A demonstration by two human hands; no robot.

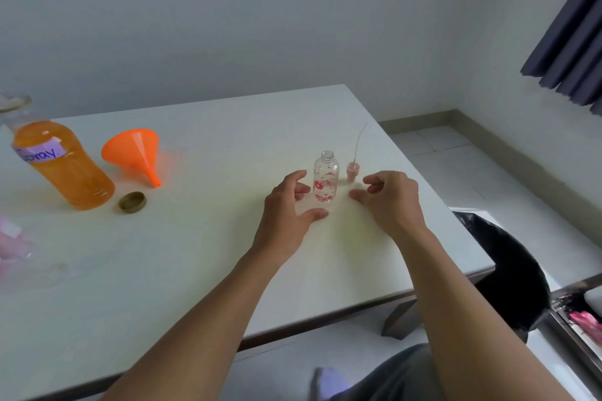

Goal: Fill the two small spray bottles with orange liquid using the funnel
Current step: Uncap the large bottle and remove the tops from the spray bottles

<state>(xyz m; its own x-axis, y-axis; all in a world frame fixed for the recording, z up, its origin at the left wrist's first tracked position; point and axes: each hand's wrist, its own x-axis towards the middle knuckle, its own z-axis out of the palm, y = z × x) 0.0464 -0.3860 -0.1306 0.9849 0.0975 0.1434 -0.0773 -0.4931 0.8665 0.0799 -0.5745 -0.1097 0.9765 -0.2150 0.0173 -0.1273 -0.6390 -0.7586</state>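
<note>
Near the right edge of the bench (202, 238) the small spray bottle (326, 176) stands upright, uncapped and empty, its pump head (353, 170) just beside it. Left hand (288, 205) and right hand (392, 197) flank it, fingers loosely curled, gripping nothing — preparation, I judge. Next comes fetching the funnel (134, 151) — lying well apart beside the orange liquid bottle (63, 163) — and seating it in the neck.

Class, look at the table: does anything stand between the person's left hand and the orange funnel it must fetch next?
Nothing visible does. The left hand sits beside the small open spray bottle, and only bare table lies between it and the orange funnel. The gold cap lies below that path, near the large bottle of orange liquid.
</note>
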